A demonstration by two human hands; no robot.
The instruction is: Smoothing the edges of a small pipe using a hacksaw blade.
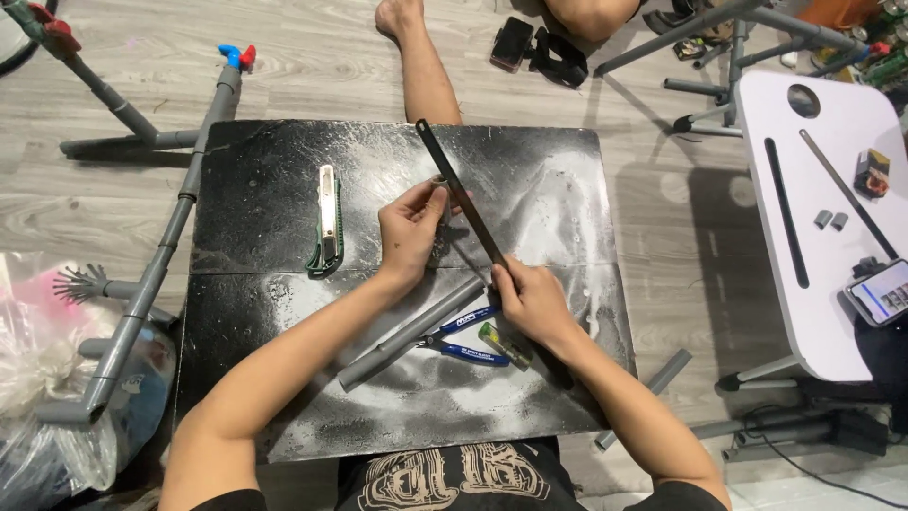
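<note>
My left hand (409, 230) pinches the end of a short grey pipe piece (441, 184) that stands against the black board (255, 170). My right hand (530, 298) grips the near end of a long dark saw blade (454, 185), which slants up and left across that pipe end. A longer grey pipe (407, 336) lies diagonally on the board below my hands. Blue-handled pliers (463, 336) and a small green tool (503, 343) lie next to it, by my right wrist.
A green utility knife (326, 220) lies on the board's left half. A grey pipe frame (156, 255) runs along the floor at left beside plastic bags (38, 378). A white table (832, 218) at right holds a blade, small pipe bits and a phone. Another person's leg (421, 66) reaches the board's far edge.
</note>
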